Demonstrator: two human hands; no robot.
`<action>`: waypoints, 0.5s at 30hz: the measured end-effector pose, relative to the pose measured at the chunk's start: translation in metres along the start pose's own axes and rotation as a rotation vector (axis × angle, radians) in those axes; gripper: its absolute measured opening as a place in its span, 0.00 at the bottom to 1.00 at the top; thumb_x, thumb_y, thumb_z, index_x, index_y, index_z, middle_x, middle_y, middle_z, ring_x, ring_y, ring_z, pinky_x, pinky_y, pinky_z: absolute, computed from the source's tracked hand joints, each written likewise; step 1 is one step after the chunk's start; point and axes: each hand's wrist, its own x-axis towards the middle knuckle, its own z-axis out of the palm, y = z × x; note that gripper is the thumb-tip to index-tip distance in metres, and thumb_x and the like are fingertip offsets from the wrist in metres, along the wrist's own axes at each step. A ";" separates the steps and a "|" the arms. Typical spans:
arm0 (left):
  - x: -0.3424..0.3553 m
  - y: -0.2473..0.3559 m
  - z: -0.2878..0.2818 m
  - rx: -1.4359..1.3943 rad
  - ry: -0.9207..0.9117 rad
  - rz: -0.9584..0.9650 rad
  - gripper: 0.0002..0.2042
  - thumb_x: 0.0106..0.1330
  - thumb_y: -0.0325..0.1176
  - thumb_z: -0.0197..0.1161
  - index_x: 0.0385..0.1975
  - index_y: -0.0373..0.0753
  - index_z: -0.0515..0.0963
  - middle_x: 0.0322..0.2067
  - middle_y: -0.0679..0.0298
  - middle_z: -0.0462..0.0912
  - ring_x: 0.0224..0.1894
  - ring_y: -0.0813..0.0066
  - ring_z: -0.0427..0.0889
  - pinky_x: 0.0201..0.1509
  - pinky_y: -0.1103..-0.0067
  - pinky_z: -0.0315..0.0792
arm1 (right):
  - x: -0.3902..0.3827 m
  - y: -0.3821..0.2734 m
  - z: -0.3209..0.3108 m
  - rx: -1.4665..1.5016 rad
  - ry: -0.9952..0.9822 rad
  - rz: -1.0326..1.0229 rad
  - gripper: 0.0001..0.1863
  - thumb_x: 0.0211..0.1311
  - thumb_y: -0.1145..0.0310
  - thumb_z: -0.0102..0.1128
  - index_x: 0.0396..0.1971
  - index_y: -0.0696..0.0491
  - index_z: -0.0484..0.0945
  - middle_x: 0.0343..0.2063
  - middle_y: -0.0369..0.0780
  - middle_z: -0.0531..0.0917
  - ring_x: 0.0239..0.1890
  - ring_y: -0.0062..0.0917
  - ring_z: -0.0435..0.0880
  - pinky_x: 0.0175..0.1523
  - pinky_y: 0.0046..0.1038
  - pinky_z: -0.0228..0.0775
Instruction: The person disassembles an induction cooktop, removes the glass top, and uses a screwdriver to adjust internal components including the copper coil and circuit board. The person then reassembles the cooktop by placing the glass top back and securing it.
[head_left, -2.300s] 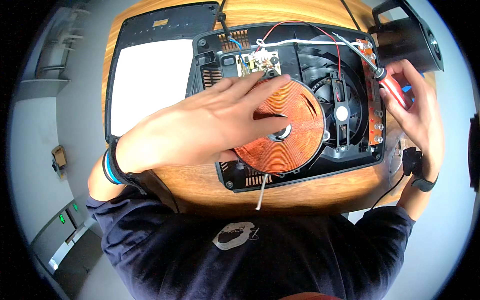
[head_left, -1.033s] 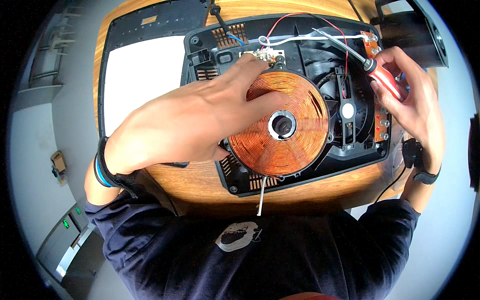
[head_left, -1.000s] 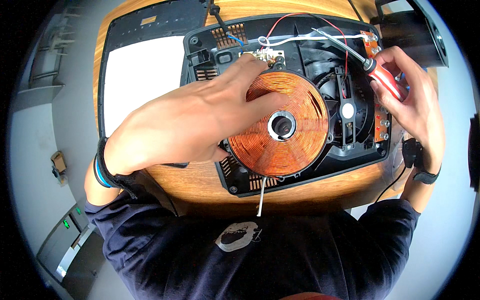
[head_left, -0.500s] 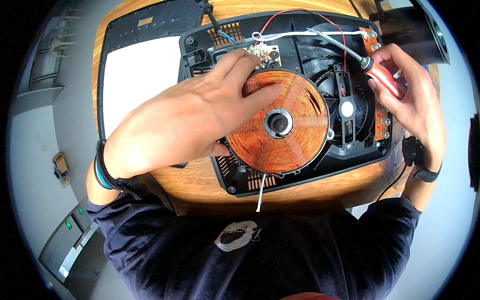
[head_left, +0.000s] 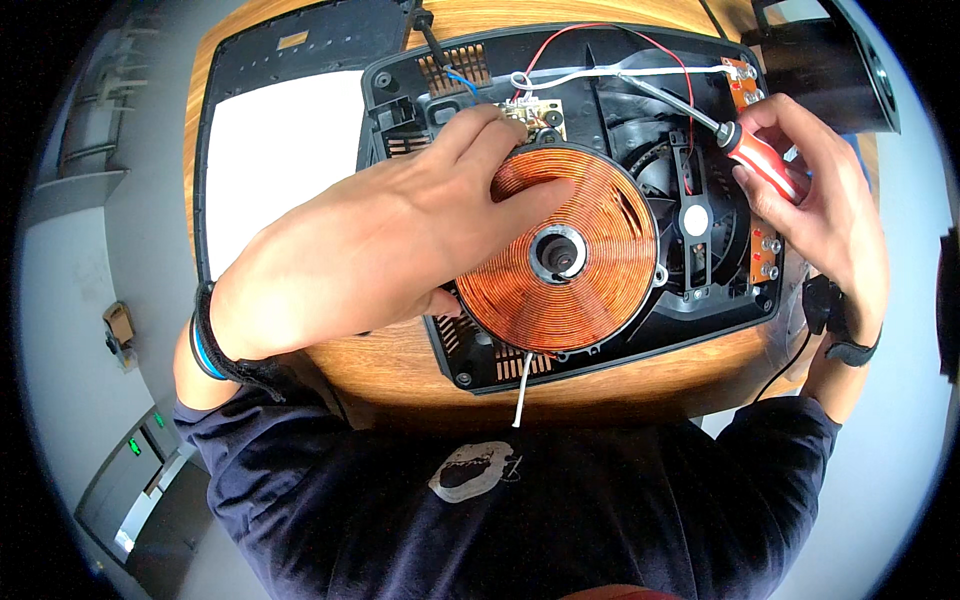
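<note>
A flat round copper coil (head_left: pixel 600 290) with a hollow centre sits in a black appliance housing (head_left: pixel 650 345). My left hand (head_left: pixel 400 220) is closed on the coil's left side, its thumb across the windings and other fingertips at the far and near edges; part of its grip is hidden. At the right, my right hand (head_left: pixel 830 190) holds a screwdriver (head_left: pixel 762 160) by its red and white handle. The shaft points far left, its tip beside a white cable (head_left: pixel 660 70). Beyond the coil, a small circuit board (head_left: pixel 550 115) shows partly past my left fingers.
A black fan (head_left: pixel 690 220) lies right of the coil, and an orange-brown button board (head_left: pixel 765 250) runs along the housing's right side. A black-framed panel with a white sheet (head_left: pixel 280 150) lies left on the wooden table (head_left: pixel 370 365). At far right stands a dark cylindrical object (head_left: pixel 830 70).
The coil has shifted slightly toward me with my left hand on it, showing a bit more of the circuit board. My right hand and the screwdriver have dipped slightly nearer.
</note>
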 end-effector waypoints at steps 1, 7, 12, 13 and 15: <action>0.000 -0.001 0.000 0.006 0.008 0.007 0.64 0.38 0.25 0.91 0.85 0.53 0.67 0.78 0.46 0.65 0.82 0.42 0.65 0.70 0.62 0.86 | -0.001 -0.003 -0.001 0.006 -0.004 0.000 0.20 0.63 0.74 0.74 0.54 0.55 0.82 0.46 0.45 0.88 0.43 0.39 0.90 0.47 0.35 0.84; 0.000 0.002 0.001 0.002 0.021 -0.002 0.64 0.38 0.25 0.91 0.85 0.53 0.66 0.78 0.46 0.65 0.81 0.42 0.66 0.70 0.62 0.86 | 0.003 -0.008 0.002 0.005 0.004 -0.098 0.18 0.61 0.74 0.74 0.51 0.56 0.82 0.44 0.46 0.87 0.44 0.46 0.89 0.51 0.39 0.82; -0.001 0.004 -0.001 0.003 -0.003 -0.012 0.64 0.39 0.24 0.91 0.85 0.53 0.66 0.78 0.46 0.65 0.81 0.42 0.67 0.71 0.62 0.85 | 0.008 -0.016 -0.001 -0.085 -0.017 -0.141 0.18 0.63 0.72 0.74 0.51 0.56 0.82 0.45 0.47 0.86 0.47 0.49 0.88 0.54 0.42 0.81; 0.000 0.005 -0.001 0.005 -0.006 -0.014 0.64 0.39 0.24 0.91 0.85 0.53 0.66 0.78 0.46 0.65 0.81 0.42 0.67 0.72 0.62 0.84 | 0.008 -0.016 -0.003 -0.108 -0.029 -0.149 0.18 0.63 0.72 0.74 0.52 0.56 0.83 0.45 0.48 0.86 0.47 0.49 0.89 0.54 0.42 0.82; 0.000 0.005 -0.001 -0.003 -0.007 -0.013 0.64 0.39 0.24 0.91 0.85 0.53 0.66 0.78 0.46 0.65 0.81 0.42 0.67 0.73 0.62 0.83 | 0.011 -0.015 -0.004 -0.175 -0.052 -0.174 0.19 0.64 0.72 0.74 0.54 0.58 0.84 0.48 0.47 0.87 0.48 0.46 0.90 0.54 0.41 0.83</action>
